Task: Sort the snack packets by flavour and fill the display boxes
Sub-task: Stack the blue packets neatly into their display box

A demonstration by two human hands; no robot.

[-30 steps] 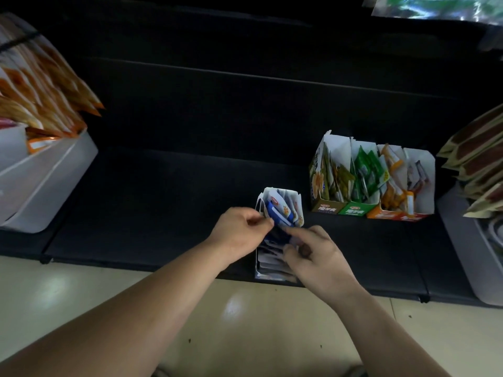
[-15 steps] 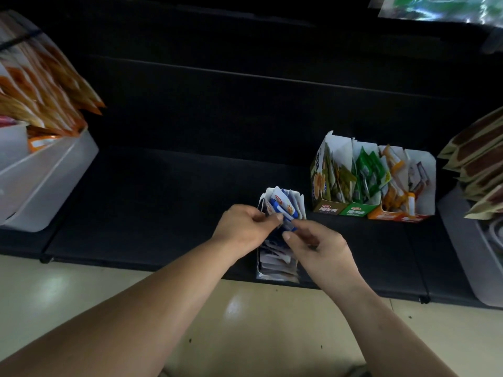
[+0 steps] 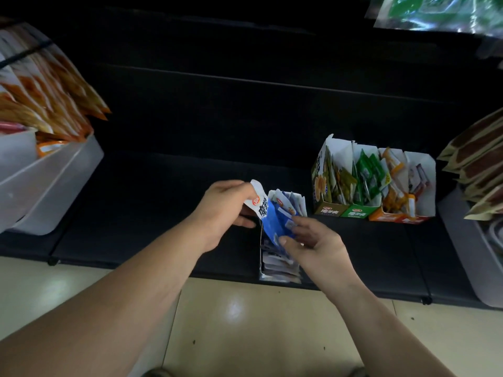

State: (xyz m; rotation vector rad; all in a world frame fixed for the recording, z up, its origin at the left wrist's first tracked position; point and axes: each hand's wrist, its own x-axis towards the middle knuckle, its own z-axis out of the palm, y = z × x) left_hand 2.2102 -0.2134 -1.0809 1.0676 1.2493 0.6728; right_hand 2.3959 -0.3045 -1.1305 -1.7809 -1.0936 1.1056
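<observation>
Snack packets (image 3: 285,205) in blue & white stand in a narrow box (image 3: 280,273) at the front edge of the dark shelf (image 3: 163,202), approx. centre. From the left we see a white bin (image 3: 54,191) w/ orange packs (image 3: 49,99), then our left hand (image 3: 226,210) pinching the white top of one blue packet (image 3: 268,219) held tilted over that box, while our right hand (image 3: 315,246) pinches its lower end btwn thumb & fingers. Further right sits a row of boxes (image 3: 362,210) w/ olive, green & orange packets, near a bin (image 3: 462,240) of brown packs (image 3: 476,164).
</observation>
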